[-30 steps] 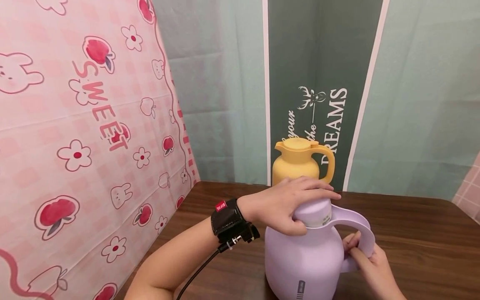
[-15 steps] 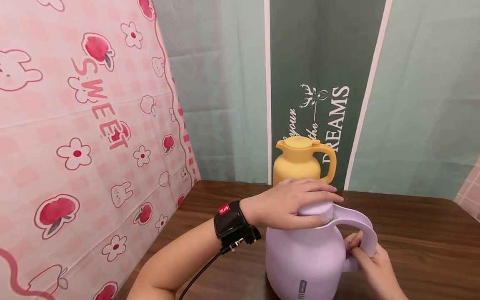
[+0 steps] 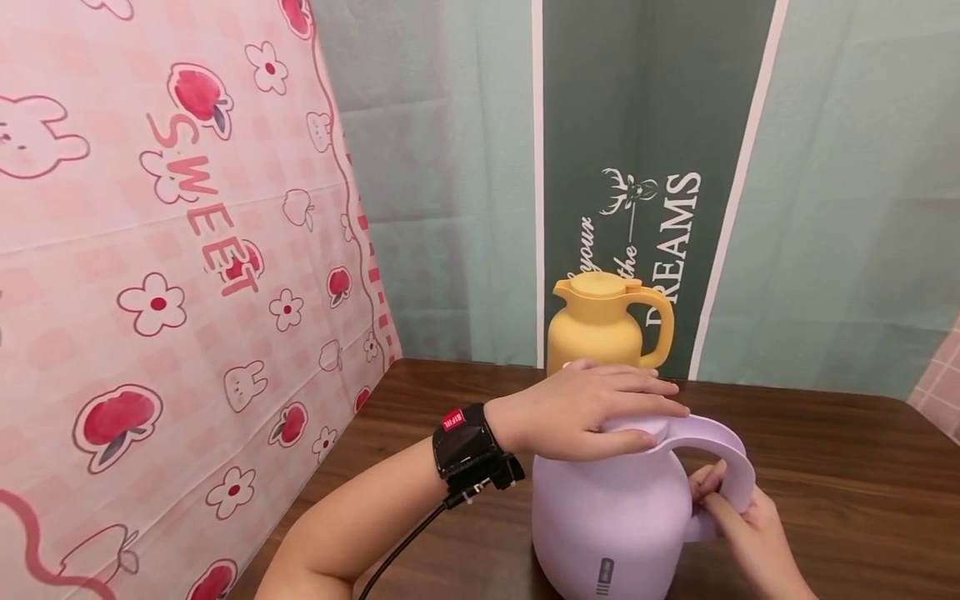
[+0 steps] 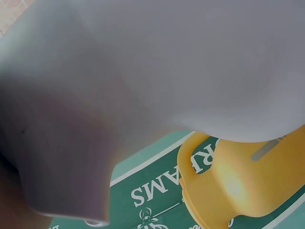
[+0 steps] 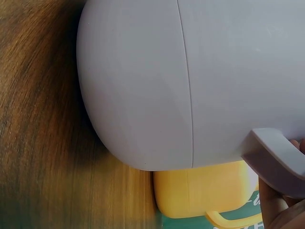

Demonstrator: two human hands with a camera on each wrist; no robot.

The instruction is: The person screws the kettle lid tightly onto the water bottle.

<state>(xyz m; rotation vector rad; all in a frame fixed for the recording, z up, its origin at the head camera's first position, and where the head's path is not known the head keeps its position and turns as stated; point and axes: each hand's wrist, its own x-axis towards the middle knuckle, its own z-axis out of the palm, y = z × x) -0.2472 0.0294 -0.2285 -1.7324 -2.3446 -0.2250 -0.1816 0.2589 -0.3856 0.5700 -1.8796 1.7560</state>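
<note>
A lilac insulated jug [image 3: 611, 508] stands upright on the table in the head view. My left hand [image 3: 588, 414] lies flat over its round lid [image 3: 643, 427], fingers stretched across the top and thumb along the near edge. Most of the lid is hidden under that palm. On the right, my right hand [image 3: 750, 525] grips the lower part of the curved handle [image 3: 740, 475]. The right wrist view shows the jug's body [image 5: 138, 86] close up, with the fingers [image 5: 274, 202] at the handle. Its spout [image 4: 71, 176] fills the lower left of the left wrist view.
Behind the lilac jug stands a yellow jug [image 3: 594, 333] of similar shape, its handle to the right. A green cloth [image 3: 465, 208] hangs behind the brown wooden table [image 3: 840, 467]. A pink printed cloth [image 3: 187, 333] borders the left side.
My left thumb has come up from the lid's near side to its top edge, and the hand lies flatter. The right hand keeps its grip on the handle; the jug stays in place.
</note>
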